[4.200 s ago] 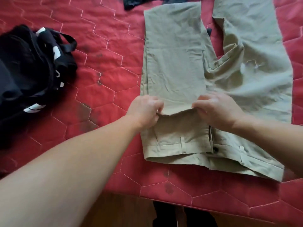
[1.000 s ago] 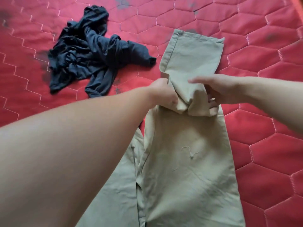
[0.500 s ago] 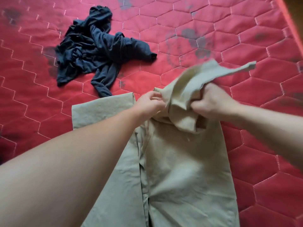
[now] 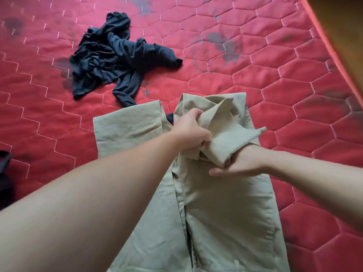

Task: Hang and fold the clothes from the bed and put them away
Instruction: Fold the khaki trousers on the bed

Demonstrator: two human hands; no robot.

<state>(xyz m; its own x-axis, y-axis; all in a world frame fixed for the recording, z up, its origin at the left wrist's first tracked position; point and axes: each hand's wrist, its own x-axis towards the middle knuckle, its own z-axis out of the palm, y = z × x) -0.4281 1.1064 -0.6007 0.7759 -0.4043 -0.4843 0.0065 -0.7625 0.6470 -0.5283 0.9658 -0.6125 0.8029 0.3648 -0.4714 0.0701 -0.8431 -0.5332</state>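
Khaki trousers (image 4: pixel 225 213) lie flat on the red quilted bed (image 4: pixel 294 95), one leg end bunched up; crumpled navy shirt (image 4: pixel 110 61) sits nearby.

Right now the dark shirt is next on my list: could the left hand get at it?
Probably yes, once freed. The left hand grips the khaki trousers, so it must let go first. The dark shirt lies crumpled on bare mattress beyond, uncovered, nothing between.
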